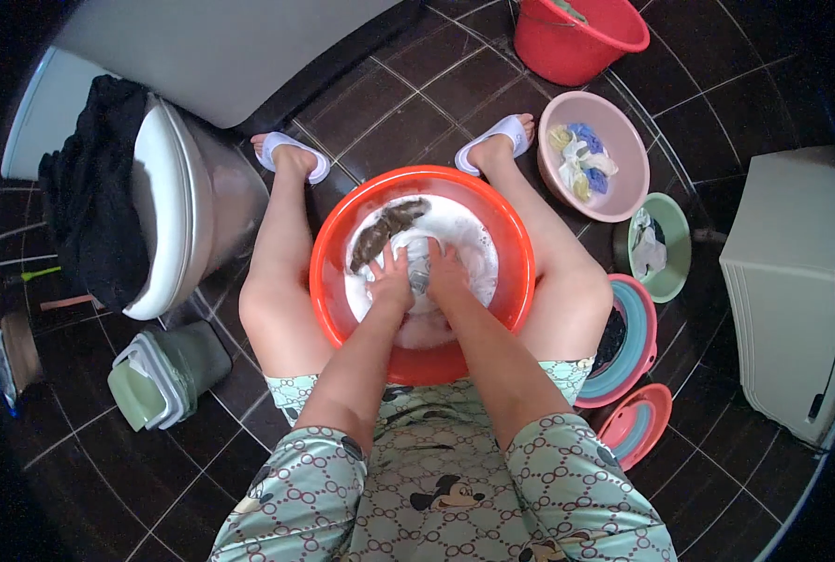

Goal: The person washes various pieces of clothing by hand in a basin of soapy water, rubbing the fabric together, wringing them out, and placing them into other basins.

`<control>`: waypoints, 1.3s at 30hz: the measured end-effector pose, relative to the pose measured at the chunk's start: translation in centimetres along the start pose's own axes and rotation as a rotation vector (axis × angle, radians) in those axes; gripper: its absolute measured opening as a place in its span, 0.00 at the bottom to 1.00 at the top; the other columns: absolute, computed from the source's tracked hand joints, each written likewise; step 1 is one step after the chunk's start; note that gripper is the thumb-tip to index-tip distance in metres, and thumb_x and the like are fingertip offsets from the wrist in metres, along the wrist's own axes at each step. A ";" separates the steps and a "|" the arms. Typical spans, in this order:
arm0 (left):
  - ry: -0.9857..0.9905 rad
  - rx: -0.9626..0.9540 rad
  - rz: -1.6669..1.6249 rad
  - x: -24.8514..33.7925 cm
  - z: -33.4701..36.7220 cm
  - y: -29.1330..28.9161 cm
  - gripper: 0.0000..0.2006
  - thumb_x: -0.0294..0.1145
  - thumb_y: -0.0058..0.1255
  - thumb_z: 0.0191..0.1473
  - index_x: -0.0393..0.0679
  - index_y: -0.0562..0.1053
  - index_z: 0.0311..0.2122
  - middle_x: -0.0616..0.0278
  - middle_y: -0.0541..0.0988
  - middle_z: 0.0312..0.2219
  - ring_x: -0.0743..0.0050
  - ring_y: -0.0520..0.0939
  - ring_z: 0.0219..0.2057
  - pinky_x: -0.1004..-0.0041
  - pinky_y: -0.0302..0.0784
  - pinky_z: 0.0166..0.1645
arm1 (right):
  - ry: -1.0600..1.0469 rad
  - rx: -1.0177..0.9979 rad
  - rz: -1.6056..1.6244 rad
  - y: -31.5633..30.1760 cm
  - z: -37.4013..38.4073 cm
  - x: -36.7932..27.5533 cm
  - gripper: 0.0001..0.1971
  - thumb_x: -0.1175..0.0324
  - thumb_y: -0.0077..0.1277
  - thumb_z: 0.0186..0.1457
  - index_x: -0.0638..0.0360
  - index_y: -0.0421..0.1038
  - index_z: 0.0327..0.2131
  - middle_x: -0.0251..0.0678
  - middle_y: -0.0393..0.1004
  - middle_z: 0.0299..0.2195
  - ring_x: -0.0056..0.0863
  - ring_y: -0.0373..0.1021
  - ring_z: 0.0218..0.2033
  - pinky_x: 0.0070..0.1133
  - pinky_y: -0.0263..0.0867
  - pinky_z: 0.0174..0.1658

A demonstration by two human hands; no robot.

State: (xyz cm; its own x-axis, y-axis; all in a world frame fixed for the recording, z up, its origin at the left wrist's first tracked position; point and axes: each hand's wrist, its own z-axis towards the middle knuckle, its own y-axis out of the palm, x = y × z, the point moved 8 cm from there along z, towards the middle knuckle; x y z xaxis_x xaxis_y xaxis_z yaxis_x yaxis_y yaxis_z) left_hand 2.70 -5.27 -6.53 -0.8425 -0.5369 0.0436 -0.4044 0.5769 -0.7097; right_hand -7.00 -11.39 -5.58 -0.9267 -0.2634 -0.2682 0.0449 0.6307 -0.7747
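Note:
A large red basin [516,234] of sudsy water stands between my legs. Inside it, both hands press on a wet whitish-grey cloth [418,266] from either side. My left hand [391,281] has its fingers spread apart over the cloth's left part and the foam. On the opposite side my right hand [447,272] lies with fingers stretched out against the cloth. A dark brown wet cloth [380,234] floats in the foam at the basin's far left, apart from my fingers. Foam hides the lower part of the cloth.
To the right are a pink basin [550,155] with small cloths, a green basin [677,253], a blue-and-pink basin [637,361], and a red bucket [567,47]. A toilet [192,206] draped with black cloth [99,206] and a green bin [192,365] stand left.

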 end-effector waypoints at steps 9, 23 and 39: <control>-0.019 -0.243 -0.004 -1.5 4.2 5.6 0.33 0.32 0.57 0.41 0.52 0.63 0.57 0.56 0.63 0.57 0.57 0.70 0.53 0.61 0.72 0.50 | -0.119 -0.271 -0.260 7.8 4.5 1.8 0.14 0.66 0.49 0.50 0.52 0.74 0.42 0.37 0.72 0.46 0.35 0.69 0.47 0.35 0.65 0.48; -0.132 0.154 -0.642 -0.4 5.2 0.9 0.21 0.40 0.48 0.49 0.43 0.71 0.49 0.51 0.71 0.49 0.61 0.74 0.50 0.64 0.70 0.51 | 0.155 -0.231 0.123 14.1 8.5 5.5 0.17 0.64 0.50 0.48 0.56 0.73 0.43 0.45 0.71 0.45 0.40 0.69 0.46 0.33 0.65 0.48; 0.360 0.336 -0.242 -4.6 -11.0 -13.2 0.16 0.36 0.60 0.36 0.55 0.77 0.36 0.59 0.80 0.29 0.61 0.81 0.34 0.66 0.75 0.41 | -0.232 0.326 0.432 -14.9 -5.3 3.0 0.10 0.71 0.45 0.48 0.57 0.78 0.28 0.46 0.75 0.23 0.37 0.74 0.27 0.28 0.69 0.36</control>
State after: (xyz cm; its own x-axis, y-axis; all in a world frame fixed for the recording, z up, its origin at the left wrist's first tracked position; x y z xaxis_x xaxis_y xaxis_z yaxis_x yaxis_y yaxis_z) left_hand 7.95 -3.66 10.35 -0.8320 -0.3512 0.4295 -0.5156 0.2035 -0.8323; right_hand -12.43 -17.74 8.17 -0.6946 -0.2078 -0.6887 0.5469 0.4694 -0.6932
